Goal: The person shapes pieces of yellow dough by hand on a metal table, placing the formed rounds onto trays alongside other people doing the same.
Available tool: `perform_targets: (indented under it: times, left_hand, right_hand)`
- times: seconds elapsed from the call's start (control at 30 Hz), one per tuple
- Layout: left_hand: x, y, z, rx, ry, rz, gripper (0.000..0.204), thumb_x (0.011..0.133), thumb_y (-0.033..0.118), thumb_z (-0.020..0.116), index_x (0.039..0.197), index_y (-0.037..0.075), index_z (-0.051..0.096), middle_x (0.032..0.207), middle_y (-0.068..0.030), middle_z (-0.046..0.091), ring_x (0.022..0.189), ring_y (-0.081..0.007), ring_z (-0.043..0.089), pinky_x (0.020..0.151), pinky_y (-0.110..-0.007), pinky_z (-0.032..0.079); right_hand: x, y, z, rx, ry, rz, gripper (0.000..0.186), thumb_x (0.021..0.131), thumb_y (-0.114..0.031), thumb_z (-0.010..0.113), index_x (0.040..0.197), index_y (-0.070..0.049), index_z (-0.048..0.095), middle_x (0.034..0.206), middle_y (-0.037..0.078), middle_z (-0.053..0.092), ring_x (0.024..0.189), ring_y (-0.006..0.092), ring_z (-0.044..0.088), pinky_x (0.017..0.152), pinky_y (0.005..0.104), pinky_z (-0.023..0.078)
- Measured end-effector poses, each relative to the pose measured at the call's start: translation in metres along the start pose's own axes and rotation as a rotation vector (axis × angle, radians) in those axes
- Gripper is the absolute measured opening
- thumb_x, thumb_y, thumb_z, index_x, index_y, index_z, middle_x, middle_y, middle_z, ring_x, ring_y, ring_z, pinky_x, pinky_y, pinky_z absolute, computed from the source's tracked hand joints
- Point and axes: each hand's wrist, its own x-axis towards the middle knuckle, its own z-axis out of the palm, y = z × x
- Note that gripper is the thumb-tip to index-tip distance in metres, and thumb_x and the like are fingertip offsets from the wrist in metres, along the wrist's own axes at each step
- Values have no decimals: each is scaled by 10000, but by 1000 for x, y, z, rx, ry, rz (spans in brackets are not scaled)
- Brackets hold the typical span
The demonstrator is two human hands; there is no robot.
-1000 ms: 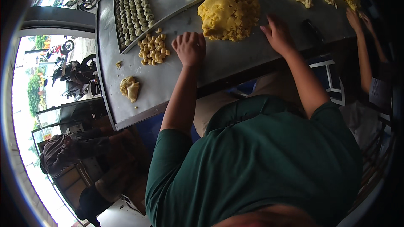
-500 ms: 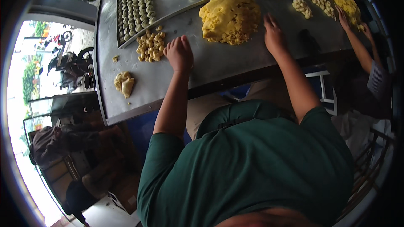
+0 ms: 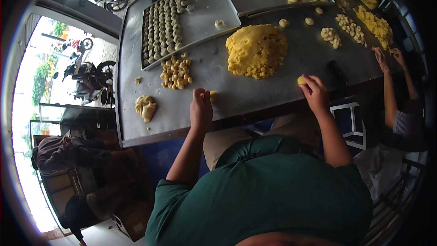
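My left hand (image 3: 201,110) is closed near the table's front edge, with a small bit of yellow paste (image 3: 213,94) at its fingers. My right hand (image 3: 317,93) pinches a small lump of yellow paste (image 3: 301,80) between thumb and fingers. Beyond and between the hands sits a large crumbly yellow mound of paste (image 3: 256,50). Small pale yellow dough balls (image 3: 175,74) lie in a heap past my left hand. A folded piece of pale dough (image 3: 145,108) rests farther left.
A metal tray (image 3: 205,14) holds rows of greenish round pieces; a second tray (image 3: 246,1) holds pale balls. Nut-like pale clusters (image 3: 331,37) lie at right. A co-worker's hands (image 3: 387,59) are beside another yellow heap (image 3: 376,26). A dark object (image 3: 337,72) lies near my right hand.
Both hands have drawn back from the mound toward the table's front edge. The right hand has gone from spread fingers to pinching a yellow lump. Yellow paste now shows at the left hand.
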Motion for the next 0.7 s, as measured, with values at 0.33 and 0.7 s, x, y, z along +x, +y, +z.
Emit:
perform_targets:
  times: [0.33, 0.7]
  left_hand:
    - [-32, 94, 17, -1127, -556, -66, 682, 1099, 520, 397, 1623, 109, 247, 1441, -142, 581, 1337, -304, 564, 1130, -431, 423]
    - [-20, 68, -8, -138, -510, 362, 531, 674, 304, 918, 1068, 27, 695, 918, -193, 733, 903, -395, 721, 781, -441, 565]
  right_hand:
    - [52, -127, 54, 493, -61, -196, 300, 841, -120, 831, 1114, -96, 708, 1028, 101, 719, 937, 317, 722, 797, 396, 587]
    - [48, -164, 28, 276, -71, -576, 213, 841, -171, 798, 1053, -159, 782, 1036, -3, 701, 1088, 249, 628, 1043, 488, 453]
